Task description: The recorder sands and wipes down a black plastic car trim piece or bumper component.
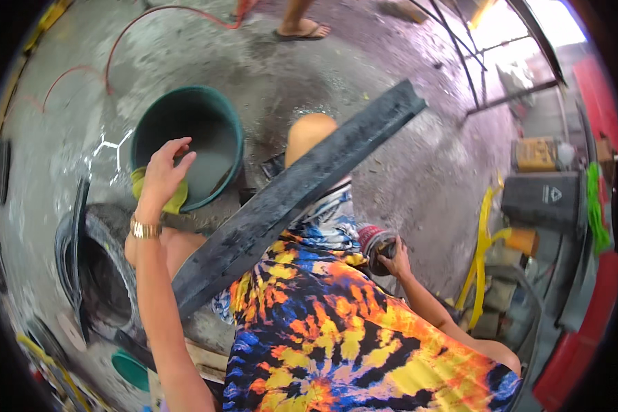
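Note:
A long dark grey, wet-looking panel (302, 185) lies slantwise across my lap and over one knee. My left hand (165, 172) hovers over the near left rim of a green bucket (235, 123), its fingers apart and nothing between them. Greyish water (209, 161) stands in that bucket. Partly behind my left hand and wrist is a yellow-green piece (177, 198) at the rim; its kind is hard to tell. Down by my right side, my right hand (395, 262) is closed round a dark rounded piece (387, 248) at a red and grey tin (371, 237).
A tyre-like black ring (120, 275) stands at the left, with a smaller green container (129, 371) nearer me. A red hose (151, 9) curves over the wet floor. Another person's sandalled foot (303, 30) is at the far side. Bins, yellow straps (484, 240) and boxes line the right.

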Tool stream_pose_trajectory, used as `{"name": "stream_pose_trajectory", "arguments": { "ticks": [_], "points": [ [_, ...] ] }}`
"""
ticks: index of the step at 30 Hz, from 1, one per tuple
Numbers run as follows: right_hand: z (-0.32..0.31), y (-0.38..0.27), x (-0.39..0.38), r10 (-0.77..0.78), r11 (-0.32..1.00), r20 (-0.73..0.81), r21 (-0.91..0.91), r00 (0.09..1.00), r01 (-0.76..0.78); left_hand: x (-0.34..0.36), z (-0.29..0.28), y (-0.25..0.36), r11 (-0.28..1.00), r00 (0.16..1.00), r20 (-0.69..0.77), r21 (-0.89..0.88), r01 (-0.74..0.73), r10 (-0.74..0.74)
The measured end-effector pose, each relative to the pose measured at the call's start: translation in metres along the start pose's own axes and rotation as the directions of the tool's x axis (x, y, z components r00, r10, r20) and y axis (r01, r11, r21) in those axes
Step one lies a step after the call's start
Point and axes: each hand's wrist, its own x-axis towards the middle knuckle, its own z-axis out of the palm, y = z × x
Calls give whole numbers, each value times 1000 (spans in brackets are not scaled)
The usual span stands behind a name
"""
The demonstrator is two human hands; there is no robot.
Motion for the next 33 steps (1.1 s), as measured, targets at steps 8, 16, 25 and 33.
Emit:
{"name": "stream_pose_trajectory", "arguments": {
  "ticks": [8,16,25,33],
  "points": [
    [-30,-29,-39,181,983,-47,29,982,-180,77,103,-157,912,818,519,411,17,-249],
    [-62,-9,-85,122,976,-247,204,961,-72,57,126,-244,815,766,503,578,48,-401],
    [-88,-19,-84,150,959,-192,265,970,-96,33,119,-294,594,720,361,799,89,-593],
    [-83,-50,-67,94,911,-167,412,981,-17,13,78,-348,689,840,-109,522,503,-531]
  ]
}}
